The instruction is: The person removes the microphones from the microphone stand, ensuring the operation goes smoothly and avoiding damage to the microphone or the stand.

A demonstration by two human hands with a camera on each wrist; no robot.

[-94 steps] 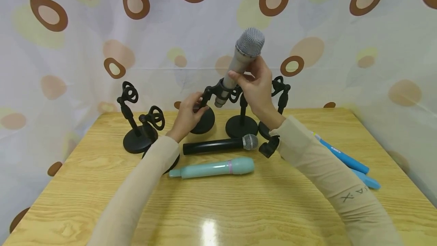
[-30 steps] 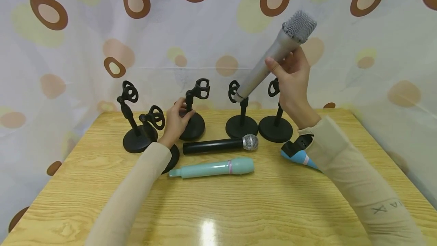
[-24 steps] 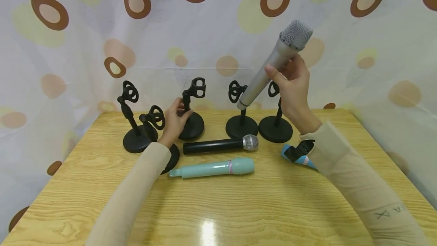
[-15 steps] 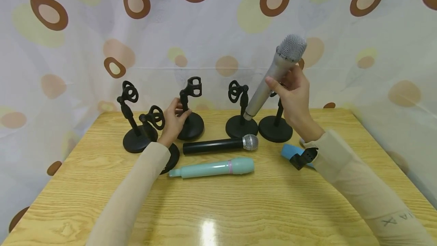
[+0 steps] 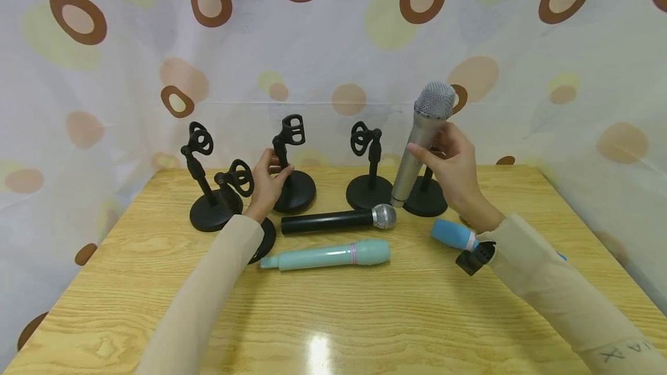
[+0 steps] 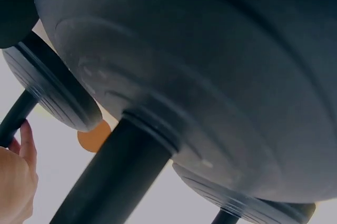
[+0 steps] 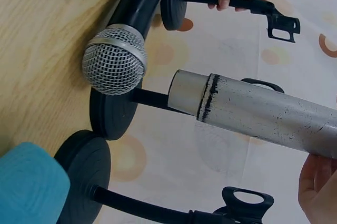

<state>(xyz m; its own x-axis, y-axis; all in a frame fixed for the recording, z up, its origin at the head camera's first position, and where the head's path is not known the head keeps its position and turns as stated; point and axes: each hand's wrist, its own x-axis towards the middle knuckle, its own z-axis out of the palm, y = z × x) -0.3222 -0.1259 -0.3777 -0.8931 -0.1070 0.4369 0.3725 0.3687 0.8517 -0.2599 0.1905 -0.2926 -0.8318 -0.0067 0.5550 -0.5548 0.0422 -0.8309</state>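
My right hand (image 5: 453, 166) holds a silver microphone (image 5: 423, 138) by its body, between thumb and fingers. Its mesh head points up and its tail end hangs low, overlapping the far-right microphone stand (image 5: 428, 195). That tail end is bare of any clip in the right wrist view, where the silver microphone (image 7: 253, 108) crosses the middle. My left hand (image 5: 267, 183) grips the stem of a black microphone stand (image 5: 296, 192), whose base rests on the table and whose clip holds nothing. Fingers of the left hand (image 6: 18, 179) show against that stem in the left wrist view.
A black microphone (image 5: 328, 221) and a mint-green microphone (image 5: 328, 256) lie in front. Two stands, one at the back (image 5: 208, 213) and one nearer (image 5: 266, 239), are at left; another (image 5: 369, 190) stands at centre right. A blue microphone (image 5: 452, 234) lies beneath the right forearm.
The silver microphone came out of the left-hand stand's clip, went up to the right, then down and more upright. The left hand lowered its stand to the table and shifted it slightly left.
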